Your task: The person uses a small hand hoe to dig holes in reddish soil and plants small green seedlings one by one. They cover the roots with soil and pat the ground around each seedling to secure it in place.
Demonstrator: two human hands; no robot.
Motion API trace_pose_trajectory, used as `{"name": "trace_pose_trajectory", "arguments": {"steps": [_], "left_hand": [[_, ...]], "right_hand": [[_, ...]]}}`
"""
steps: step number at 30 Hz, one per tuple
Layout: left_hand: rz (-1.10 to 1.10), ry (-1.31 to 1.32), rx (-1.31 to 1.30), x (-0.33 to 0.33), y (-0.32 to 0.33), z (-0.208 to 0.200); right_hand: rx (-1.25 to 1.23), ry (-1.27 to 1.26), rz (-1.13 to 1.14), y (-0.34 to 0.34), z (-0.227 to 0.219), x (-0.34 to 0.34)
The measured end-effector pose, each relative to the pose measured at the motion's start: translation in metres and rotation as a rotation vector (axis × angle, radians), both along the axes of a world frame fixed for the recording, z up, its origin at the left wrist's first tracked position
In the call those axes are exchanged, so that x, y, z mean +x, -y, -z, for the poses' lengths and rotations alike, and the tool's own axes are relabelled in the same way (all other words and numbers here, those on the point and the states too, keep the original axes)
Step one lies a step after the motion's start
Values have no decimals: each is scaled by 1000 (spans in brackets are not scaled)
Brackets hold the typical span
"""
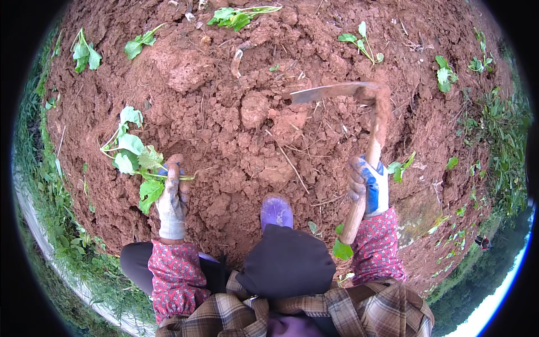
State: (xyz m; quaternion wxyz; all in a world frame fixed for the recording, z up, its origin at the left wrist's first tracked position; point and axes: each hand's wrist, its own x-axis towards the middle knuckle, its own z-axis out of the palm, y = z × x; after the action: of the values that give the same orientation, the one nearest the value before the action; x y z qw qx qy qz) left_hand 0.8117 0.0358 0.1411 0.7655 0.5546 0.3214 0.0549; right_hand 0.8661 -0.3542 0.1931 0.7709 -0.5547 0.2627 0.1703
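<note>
My left hand [173, 194], in a soiled white and blue work glove, is closed around the stems of a leafy green seedling [132, 144]. Its broad leaves spread out to the left of my fingers, and a bit of stem sticks out to the right. On the other side, my right hand [371, 184], gloved the same way, grips the wooden handle of a short hoe [377, 121]. The hoe's flat metal blade [328, 91] points left, held over the loose reddish soil [247, 146]. Mud coats the joint of blade and handle.
Several leafy seedlings lie across the soil, among them one at the far left [85, 51] and one at the far right [445, 74]. My purple boot [276, 212] stands between my hands. Grass [78, 241] and a pale path [42, 236] border the left side.
</note>
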Motion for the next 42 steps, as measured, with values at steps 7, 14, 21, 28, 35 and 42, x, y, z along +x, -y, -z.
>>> {"name": "trace_pose_trajectory", "arguments": {"steps": [7, 14, 21, 28, 35, 42], "left_hand": [[-72, 31, 19, -6, 2, -1], [-55, -70, -32, -4, 5, -5], [-49, -55, -67, -12, 0, 1], [-133, -100, -121, -24, 3, 6], [-2, -44, -94, -18, 13, 8], [-94, -168, -10, -18, 11, 2]], "right_hand": [[-229, 535, 426, -58, 4, 108], [990, -237, 70, -29, 92, 26], [-49, 256, 25, -2, -44, 41], [-701, -18, -417, -90, 44, 46], [-182, 92, -274, -59, 35, 60], [-416, 665, -64, -55, -30, 92]]}}
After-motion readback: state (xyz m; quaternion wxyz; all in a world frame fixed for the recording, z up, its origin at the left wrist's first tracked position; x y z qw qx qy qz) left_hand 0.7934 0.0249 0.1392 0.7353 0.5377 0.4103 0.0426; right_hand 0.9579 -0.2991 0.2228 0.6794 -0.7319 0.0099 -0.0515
